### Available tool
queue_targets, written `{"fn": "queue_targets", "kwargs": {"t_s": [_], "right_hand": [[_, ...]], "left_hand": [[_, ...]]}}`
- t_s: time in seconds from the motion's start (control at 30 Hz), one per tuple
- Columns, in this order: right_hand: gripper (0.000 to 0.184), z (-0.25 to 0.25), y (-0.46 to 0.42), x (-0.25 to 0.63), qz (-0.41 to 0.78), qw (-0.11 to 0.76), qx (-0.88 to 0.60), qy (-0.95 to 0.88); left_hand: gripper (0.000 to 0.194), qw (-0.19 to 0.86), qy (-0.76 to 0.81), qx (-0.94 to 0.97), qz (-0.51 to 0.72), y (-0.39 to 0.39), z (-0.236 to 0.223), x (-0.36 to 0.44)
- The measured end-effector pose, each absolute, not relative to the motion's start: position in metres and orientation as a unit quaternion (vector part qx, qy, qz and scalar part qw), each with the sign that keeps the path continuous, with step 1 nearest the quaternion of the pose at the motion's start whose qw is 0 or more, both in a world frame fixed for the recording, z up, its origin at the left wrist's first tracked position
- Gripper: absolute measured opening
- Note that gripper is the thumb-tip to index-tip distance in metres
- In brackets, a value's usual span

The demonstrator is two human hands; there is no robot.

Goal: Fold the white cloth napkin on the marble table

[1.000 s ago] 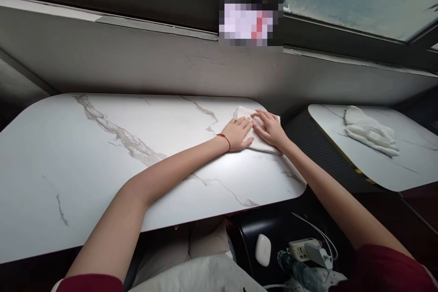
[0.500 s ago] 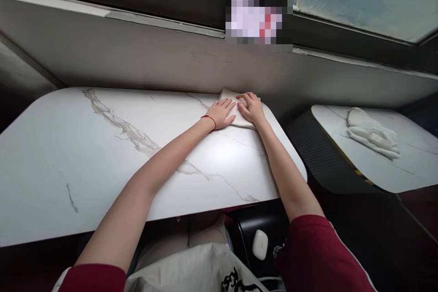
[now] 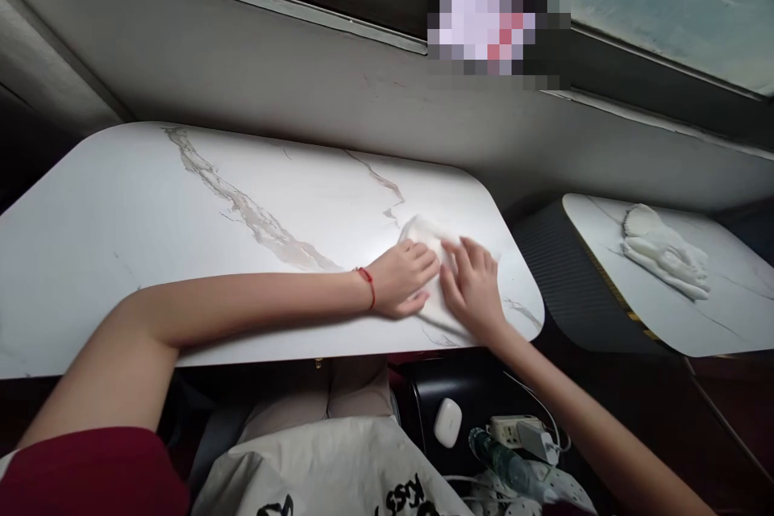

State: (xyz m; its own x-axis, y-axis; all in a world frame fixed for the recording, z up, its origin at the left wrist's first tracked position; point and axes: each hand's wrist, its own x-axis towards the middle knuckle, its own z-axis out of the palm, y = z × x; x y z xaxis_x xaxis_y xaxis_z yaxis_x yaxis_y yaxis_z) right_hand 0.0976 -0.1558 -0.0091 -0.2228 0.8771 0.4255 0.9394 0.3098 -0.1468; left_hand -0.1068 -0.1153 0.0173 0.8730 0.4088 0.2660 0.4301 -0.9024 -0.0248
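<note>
A folded white cloth (image 3: 422, 229) lies on the marble-patterned white tabletop (image 3: 290, 201), near its right end. My left hand (image 3: 402, 278), with a red string bracelet on the wrist, presses on the cloth's left side, its fingers bent and close together. On the right side of the cloth, my right hand (image 3: 473, 288) bears down with curled fingers, the thumb towards the left hand. Both hands grip the cloth against the surface, and they cover much of it. The cloth is slightly blurred.
A second white tabletop (image 3: 738, 266) to the right bears a crumpled white cloth (image 3: 665, 250). Below the front edge are a white case (image 3: 447, 422), a bottle (image 3: 505, 459), a power strip (image 3: 508, 431) and a charger (image 3: 540, 443). A wall and window frame stand behind.
Both hands have drawn the cloth from the back edge towards the front of the tabletop. My left elbow has bent outwards. The view has shifted, showing the bottle and power strip.
</note>
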Motion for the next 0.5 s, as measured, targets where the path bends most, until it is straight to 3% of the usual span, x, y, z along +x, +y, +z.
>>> {"fn": "queue_targets", "kwargs": {"t_s": [0.1, 0.23, 0.37, 0.5], "right_hand": [[0.058, -0.007, -0.203, 0.085, -0.057, 0.203, -0.563, -0.799], [0.064, -0.007, -0.211, 0.080, -0.044, 0.204, -0.554, -0.806], [0.059, -0.012, -0.182, 0.078, -0.054, 0.215, -0.530, -0.818], [0.045, -0.022, -0.127, 0.053, -0.076, 0.249, -0.541, -0.800]], "left_hand": [[0.048, 0.011, -0.144, -0.980, -0.139, -0.140, 0.018, -0.129], [0.054, -0.013, -0.174, -0.968, -0.179, -0.148, 0.007, -0.143], [0.057, -0.011, -0.218, -0.962, -0.165, -0.140, 0.001, -0.143], [0.045, 0.013, -0.282, -0.950, -0.133, -0.105, 0.011, -0.151]]}}
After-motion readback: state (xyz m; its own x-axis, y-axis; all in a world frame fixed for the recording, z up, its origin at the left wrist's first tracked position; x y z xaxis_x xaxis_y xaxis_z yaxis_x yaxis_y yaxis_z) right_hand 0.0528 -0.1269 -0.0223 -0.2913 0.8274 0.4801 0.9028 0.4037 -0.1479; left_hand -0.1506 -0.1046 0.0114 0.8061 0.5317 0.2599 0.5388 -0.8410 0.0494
